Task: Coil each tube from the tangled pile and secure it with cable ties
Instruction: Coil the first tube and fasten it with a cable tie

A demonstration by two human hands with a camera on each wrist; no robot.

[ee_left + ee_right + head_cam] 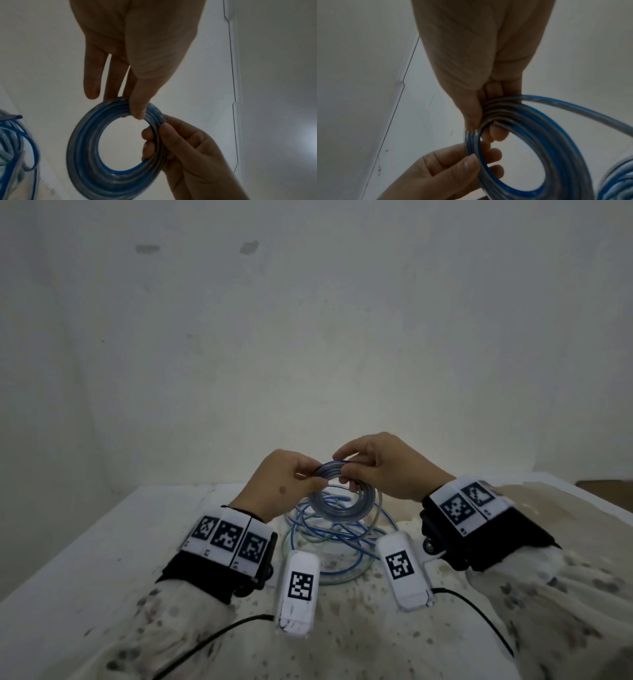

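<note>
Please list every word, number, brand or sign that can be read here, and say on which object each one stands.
No readable words, numbers or brand names appear in any view.
Wrist bands: black-and-white square code markers only, no letters.
Two white modules: one code marker each.
Coiled tube: no print visible.

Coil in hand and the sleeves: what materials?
Coil: looks like flexible clear plastic tubing with a blue stripe, glossy; the pale background shows through its walls and it bends into tight rings. Sleeves: soft woven fabric, pale with a small speckled print, matte and creased; the fibre cannot be told.
</note>
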